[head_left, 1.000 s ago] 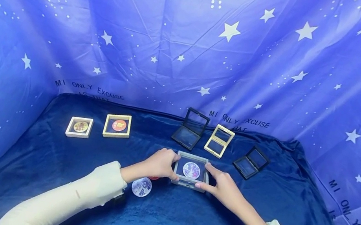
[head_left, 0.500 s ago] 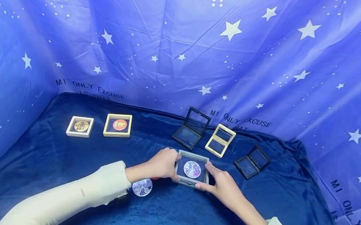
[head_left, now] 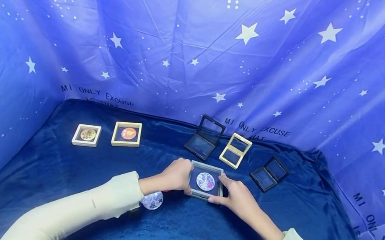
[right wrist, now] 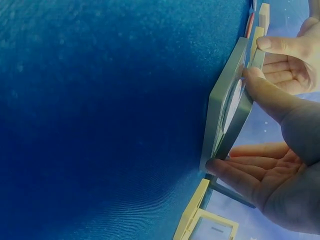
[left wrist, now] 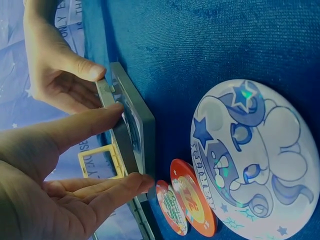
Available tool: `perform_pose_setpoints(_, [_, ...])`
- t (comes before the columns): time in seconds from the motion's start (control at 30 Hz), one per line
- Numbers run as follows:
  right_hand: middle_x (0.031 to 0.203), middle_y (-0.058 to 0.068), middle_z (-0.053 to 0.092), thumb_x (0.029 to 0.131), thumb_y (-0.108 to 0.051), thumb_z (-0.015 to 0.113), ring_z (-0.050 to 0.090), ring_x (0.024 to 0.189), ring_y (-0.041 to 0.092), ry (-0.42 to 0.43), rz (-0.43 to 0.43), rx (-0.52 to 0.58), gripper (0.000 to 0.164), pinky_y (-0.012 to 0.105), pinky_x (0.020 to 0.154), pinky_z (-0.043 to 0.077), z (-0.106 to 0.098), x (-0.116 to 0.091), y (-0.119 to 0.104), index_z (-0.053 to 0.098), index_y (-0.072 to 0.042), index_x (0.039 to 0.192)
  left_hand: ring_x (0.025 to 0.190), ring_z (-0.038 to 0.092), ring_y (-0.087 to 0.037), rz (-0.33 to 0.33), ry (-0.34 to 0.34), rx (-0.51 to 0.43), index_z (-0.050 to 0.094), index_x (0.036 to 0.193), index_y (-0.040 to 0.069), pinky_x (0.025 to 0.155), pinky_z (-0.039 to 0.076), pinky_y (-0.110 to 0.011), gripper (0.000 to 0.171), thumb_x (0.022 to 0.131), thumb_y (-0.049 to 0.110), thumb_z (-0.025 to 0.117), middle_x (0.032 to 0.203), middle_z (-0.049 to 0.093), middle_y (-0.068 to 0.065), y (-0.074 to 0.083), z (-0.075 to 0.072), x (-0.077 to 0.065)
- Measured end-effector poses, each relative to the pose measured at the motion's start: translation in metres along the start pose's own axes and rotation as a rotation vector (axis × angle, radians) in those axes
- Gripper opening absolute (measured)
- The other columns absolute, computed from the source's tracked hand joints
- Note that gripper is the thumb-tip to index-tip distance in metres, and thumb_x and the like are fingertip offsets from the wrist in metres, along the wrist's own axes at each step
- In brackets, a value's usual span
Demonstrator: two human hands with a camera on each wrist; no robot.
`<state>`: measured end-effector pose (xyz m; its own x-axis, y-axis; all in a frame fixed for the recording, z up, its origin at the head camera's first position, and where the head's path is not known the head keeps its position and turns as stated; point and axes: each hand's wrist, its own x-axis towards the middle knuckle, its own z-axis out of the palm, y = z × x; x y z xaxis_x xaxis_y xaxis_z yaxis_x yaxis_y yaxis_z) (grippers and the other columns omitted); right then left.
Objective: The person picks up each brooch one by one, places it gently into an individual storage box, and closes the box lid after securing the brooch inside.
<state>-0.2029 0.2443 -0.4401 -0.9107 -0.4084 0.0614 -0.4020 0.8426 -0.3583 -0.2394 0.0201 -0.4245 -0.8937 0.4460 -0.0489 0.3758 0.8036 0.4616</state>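
Both hands hold a grey square display frame (head_left: 223,172) at the middle of the table. Behind its clear window shows a round purple-and-white badge (head_left: 205,181). My left hand (head_left: 177,175) grips the left side, thumb at the near corner; my right hand (head_left: 241,202) grips the right side the same way. In the left wrist view, a wedge-shaped gap shows between the lid and base of the grey frame (left wrist: 137,107). Beside my left wrist lies a blue-and-white cartoon badge (left wrist: 255,160), with a red badge (left wrist: 194,197) and a red-rimmed badge (left wrist: 171,207) past it.
At the back right stand an unfolded large black frame (head_left: 200,146), a cream frame (head_left: 230,157) and a small black frame (head_left: 263,179). Two closed frames, one white (head_left: 85,144) and one cream (head_left: 125,144), hold badges at the left. Blue velvet cloth (head_left: 173,235) covers the table.
The grey frame's lid has come down closer to its base, and its near side looks thinner. My left forearm has shifted slightly right, covering more of the blue-and-white badge.
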Motion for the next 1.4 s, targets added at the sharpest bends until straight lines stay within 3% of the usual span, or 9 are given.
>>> perform_pose_setpoints(0.27, [0.127,0.031,0.066,0.079,-0.038,0.087,0.071,0.105,0.034,-0.022,0.034,-0.005,0.076,0.047,0.083,0.057,0.003,0.001,-0.001,0.061,0.009,0.132,0.078,0.064,-0.021,-0.015,-0.007,0.009,0.075,0.094,0.002,0.068,0.051,-0.032,0.05,0.058,0.026,0.101,0.084,0.072,-0.008,0.001,0.004,0.0])
perform_pose_setpoints(0.7, [0.133,0.036,0.059,0.077,-0.036,0.087,0.069,0.108,0.044,-0.002,0.038,-0.056,0.078,0.05,0.085,0.057,0.008,0.002,-0.006,0.06,0.013,0.131,0.063,0.058,-0.017,-0.04,0.0,0.034,0.069,0.078,0.007,0.053,0.046,-0.032,0.037,0.062,0.023,0.099,0.07,0.062,-0.001,0.005,0.006,-0.001])
perform_pose_setpoints(1.2, [0.133,0.034,0.061,0.075,-0.035,0.089,0.07,0.105,0.043,-0.026,0.095,-0.083,0.079,0.051,0.084,0.056,0.006,0.003,-0.011,0.061,0.012,0.131,0.067,0.061,-0.016,-0.051,-0.006,0.009,0.075,0.094,0.004,0.057,0.05,-0.033,0.043,0.063,0.022,0.099,0.077,0.067,-0.003,0.005,0.008,-0.001])
perform_pose_setpoints(1.4, [0.132,0.034,0.062,0.074,-0.035,0.089,0.069,0.106,0.042,-0.025,0.103,-0.074,0.079,0.051,0.085,0.056,0.006,0.002,-0.012,0.061,0.011,0.131,0.063,0.058,-0.014,-0.014,0.01,-0.006,0.074,0.089,0.003,0.055,0.048,-0.029,0.042,0.061,0.022,0.1,0.073,0.067,-0.003,0.0,0.01,-0.002])
